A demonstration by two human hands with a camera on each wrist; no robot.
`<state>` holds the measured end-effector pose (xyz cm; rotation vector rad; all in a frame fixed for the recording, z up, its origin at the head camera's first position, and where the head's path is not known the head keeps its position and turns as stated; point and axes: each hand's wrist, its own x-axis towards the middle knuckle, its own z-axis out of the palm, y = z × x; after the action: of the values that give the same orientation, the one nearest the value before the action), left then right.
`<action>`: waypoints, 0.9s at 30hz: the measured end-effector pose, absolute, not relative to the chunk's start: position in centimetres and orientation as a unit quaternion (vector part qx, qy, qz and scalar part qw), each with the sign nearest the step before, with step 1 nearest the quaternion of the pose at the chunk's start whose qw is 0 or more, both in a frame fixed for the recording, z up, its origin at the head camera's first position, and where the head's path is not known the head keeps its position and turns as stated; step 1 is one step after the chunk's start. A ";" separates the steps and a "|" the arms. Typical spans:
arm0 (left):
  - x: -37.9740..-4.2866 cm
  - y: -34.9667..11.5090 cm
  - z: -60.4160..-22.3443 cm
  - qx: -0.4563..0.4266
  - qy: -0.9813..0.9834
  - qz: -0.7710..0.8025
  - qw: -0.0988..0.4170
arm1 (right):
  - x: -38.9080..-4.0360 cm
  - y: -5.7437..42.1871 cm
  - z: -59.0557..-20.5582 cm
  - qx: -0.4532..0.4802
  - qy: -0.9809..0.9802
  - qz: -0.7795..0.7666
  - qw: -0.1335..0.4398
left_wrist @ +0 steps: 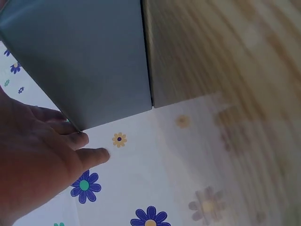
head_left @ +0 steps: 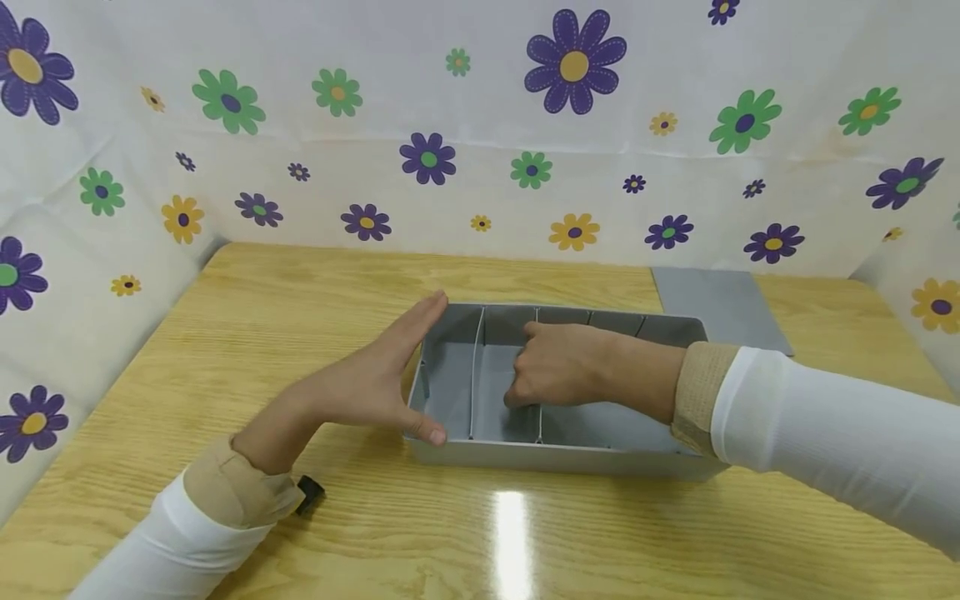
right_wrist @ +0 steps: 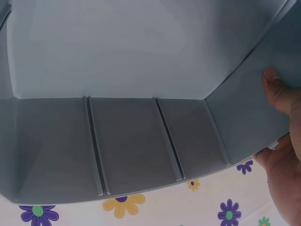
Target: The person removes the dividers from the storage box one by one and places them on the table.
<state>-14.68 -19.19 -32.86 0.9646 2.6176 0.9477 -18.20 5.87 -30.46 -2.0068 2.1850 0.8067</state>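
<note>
A grey rectangular box [head_left: 573, 461] with upright slots in its walls lies lengthwise on the table. Two thin dividers cross it: a left divider [head_left: 477, 375] and a divider further right [right_wrist: 254, 94]. My right hand [head_left: 566, 362] reaches down inside and pinches the further-right divider. In the right wrist view its thumb [right_wrist: 273, 87] lies flat on one face of that panel, with the fingers behind it. At the box's left end, my left hand [head_left: 367, 379] spreads nearly straight, thumb over the front corner and fingers at the back corner. The left wrist view shows its fingers [left_wrist: 77, 141] at the box's lower corner.
On the table [head_left: 285, 333], behind the box's right end, lies a flat grey sheet [head_left: 720, 304]. A white cloth [head_left: 465, 100] printed with flowers hangs along the back and sides. Both wrists wear beige bands, and a small black piece [head_left: 309, 493] sits beside the left one.
</note>
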 end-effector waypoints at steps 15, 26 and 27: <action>-14.8 -18.1 -32.5 0.316 0.915 0.247 0.041 | -17.8 5.9 -27.7 -0.635 0.718 0.281 0.037; -13.7 -18.2 -31.5 0.100 0.819 0.519 0.221 | -17.4 5.8 -27.9 -0.628 0.731 0.267 0.013; -13.8 -18.4 -31.2 0.080 0.804 0.543 0.229 | -17.4 5.8 -27.8 -0.629 0.729 0.268 0.009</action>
<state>-13.82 -18.37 -31.22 0.2209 2.2140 1.4935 -17.38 5.82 -27.82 -1.9660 2.2787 0.8384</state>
